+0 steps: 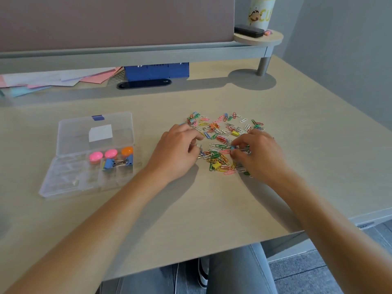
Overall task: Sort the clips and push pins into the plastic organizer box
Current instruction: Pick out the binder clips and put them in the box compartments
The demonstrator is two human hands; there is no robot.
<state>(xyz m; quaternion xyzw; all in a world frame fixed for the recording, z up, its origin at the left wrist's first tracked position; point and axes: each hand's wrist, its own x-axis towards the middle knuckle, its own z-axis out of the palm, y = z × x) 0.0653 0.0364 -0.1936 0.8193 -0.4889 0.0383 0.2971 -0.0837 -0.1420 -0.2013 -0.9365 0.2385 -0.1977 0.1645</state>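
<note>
Broadly, your desk (212, 209) filled the view, with a grey shelf (148, 54) running along its back edge. Under that shelf lay loose papers (53, 79) at the left, a blue box (157, 71) in the middle and a dark oval cable port (144, 84) just before it. At the shelf's right end a round stand (259, 38) carried a cartoon-printed cup (259, 13) and a black case (249, 31).

Left of your hands sat the organizer (84, 166), lid open toward the back. Its near compartments held two pink pins (95, 156) and an orange one (127, 151), with blue binder clips (117, 163) just beside them.

Right of it, the pile (220, 143) of coloured paper clips and a few binder clips was spread on the desk. Your left hand (176, 153) rested on the pile's left edge, fingers curled; whether it held anything I could not tell. Your right hand (261, 153) covered the pile's right side, its fingertips pinching a small blue clip (233, 147).
</note>
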